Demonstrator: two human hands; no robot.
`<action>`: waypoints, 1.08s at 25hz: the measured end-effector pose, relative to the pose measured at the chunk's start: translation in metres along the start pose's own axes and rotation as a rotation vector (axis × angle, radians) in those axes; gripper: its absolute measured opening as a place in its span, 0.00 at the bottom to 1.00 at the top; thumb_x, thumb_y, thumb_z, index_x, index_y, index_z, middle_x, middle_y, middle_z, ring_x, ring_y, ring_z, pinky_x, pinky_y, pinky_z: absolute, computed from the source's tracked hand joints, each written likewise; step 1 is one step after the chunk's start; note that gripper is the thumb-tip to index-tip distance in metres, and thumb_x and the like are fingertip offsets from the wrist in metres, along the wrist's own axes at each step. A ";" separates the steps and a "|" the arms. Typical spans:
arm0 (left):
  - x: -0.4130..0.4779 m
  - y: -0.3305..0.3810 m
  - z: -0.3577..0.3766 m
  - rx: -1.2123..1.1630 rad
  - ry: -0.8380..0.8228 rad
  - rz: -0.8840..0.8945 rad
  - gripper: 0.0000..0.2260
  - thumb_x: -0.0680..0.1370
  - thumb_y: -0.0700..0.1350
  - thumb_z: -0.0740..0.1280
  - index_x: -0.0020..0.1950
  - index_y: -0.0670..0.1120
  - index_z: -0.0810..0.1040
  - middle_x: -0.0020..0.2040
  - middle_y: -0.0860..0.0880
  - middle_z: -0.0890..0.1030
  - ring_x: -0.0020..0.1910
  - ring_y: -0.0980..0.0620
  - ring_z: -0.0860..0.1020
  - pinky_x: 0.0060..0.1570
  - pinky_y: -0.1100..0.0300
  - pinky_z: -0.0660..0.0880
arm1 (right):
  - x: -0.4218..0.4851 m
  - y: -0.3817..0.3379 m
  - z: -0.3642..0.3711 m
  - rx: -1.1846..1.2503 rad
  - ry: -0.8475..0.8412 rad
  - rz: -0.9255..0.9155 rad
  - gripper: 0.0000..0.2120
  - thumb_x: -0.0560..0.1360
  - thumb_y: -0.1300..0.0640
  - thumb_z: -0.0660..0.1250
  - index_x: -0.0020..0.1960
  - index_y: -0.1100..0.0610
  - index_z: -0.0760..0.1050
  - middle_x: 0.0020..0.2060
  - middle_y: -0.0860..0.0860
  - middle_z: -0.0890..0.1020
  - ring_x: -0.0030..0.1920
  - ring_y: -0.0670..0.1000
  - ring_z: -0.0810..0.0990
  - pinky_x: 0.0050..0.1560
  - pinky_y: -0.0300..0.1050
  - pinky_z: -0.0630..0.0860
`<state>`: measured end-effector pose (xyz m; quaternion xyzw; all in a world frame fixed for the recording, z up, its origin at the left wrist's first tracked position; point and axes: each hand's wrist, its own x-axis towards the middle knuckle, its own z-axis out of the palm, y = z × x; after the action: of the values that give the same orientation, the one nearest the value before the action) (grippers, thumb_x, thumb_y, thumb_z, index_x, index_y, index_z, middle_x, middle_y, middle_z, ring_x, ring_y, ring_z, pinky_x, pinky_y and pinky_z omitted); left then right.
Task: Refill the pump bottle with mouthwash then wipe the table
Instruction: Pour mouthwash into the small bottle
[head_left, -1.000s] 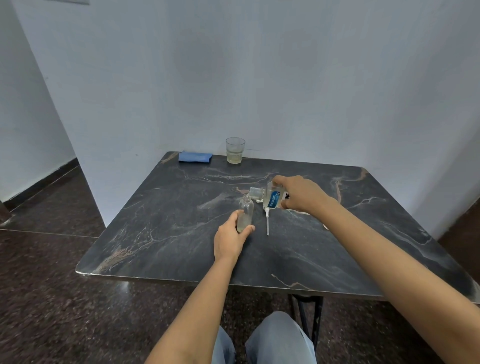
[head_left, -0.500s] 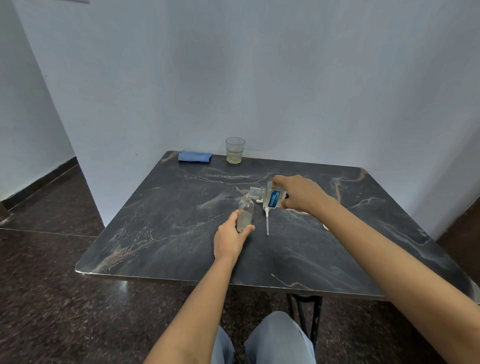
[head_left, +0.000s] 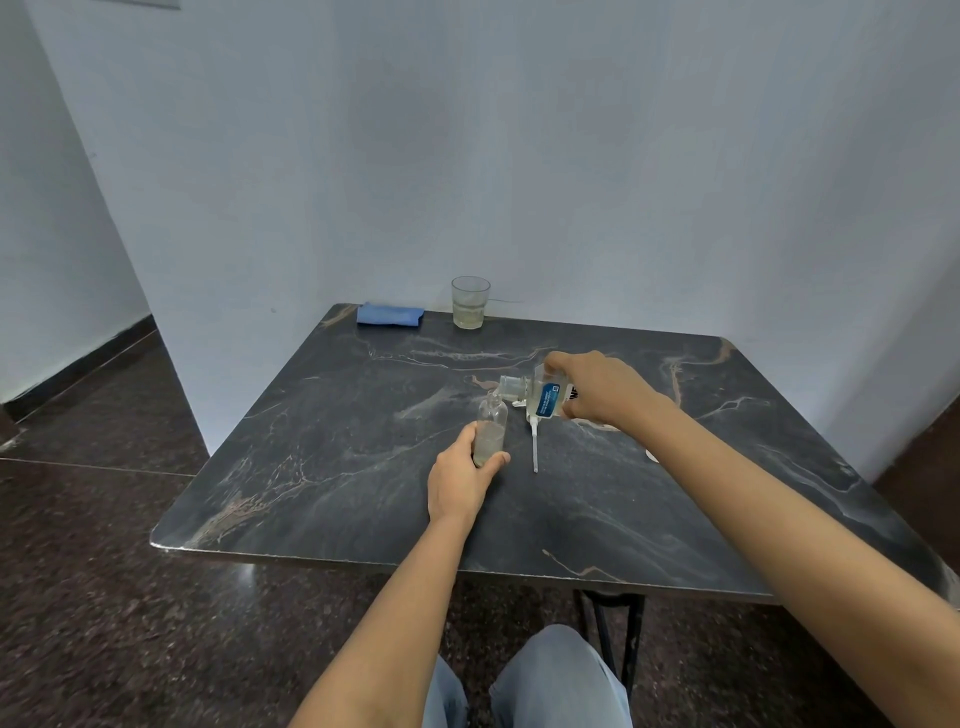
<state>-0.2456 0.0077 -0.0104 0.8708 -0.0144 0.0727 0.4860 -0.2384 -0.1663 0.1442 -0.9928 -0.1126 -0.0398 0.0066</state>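
Observation:
A small clear pump bottle (head_left: 491, 425) stands upright on the dark marble table (head_left: 322, 457), open at the top and partly filled with pale liquid. My left hand (head_left: 460, 480) grips its lower part. My right hand (head_left: 597, 389) holds the clear mouthwash bottle (head_left: 540, 397) with a blue label, tipped on its side with its neck just over the small bottle's mouth. The white pump head with its tube (head_left: 534, 441) lies on the table right of the small bottle. A folded blue cloth (head_left: 389, 315) lies at the far left corner.
A glass (head_left: 470, 302) holding a little pale liquid stands at the back edge near the wall. A small white cap (head_left: 650, 455) peeks out beside my right forearm. Walls close the table's back and left; my knees are below the near edge.

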 end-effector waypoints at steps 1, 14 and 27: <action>0.000 0.000 0.000 -0.001 -0.001 -0.002 0.22 0.74 0.57 0.70 0.66 0.53 0.72 0.57 0.53 0.82 0.55 0.50 0.80 0.55 0.48 0.77 | 0.000 0.000 0.000 0.001 0.000 -0.001 0.21 0.71 0.58 0.71 0.61 0.52 0.69 0.55 0.52 0.82 0.38 0.49 0.73 0.36 0.41 0.68; 0.000 -0.001 0.001 -0.020 0.003 0.016 0.19 0.74 0.56 0.71 0.63 0.53 0.74 0.53 0.54 0.83 0.51 0.52 0.80 0.52 0.49 0.78 | 0.002 0.001 0.002 -0.011 -0.002 0.000 0.21 0.71 0.58 0.71 0.62 0.51 0.69 0.56 0.52 0.82 0.39 0.48 0.74 0.35 0.41 0.70; -0.001 -0.001 0.001 -0.006 0.015 0.021 0.18 0.73 0.56 0.71 0.61 0.54 0.74 0.51 0.53 0.83 0.48 0.52 0.80 0.50 0.49 0.78 | 0.005 0.002 0.003 -0.037 0.001 0.000 0.22 0.71 0.58 0.71 0.62 0.51 0.68 0.56 0.52 0.81 0.39 0.48 0.74 0.34 0.40 0.69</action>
<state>-0.2461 0.0072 -0.0122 0.8686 -0.0199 0.0841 0.4879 -0.2328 -0.1671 0.1414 -0.9927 -0.1119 -0.0424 -0.0116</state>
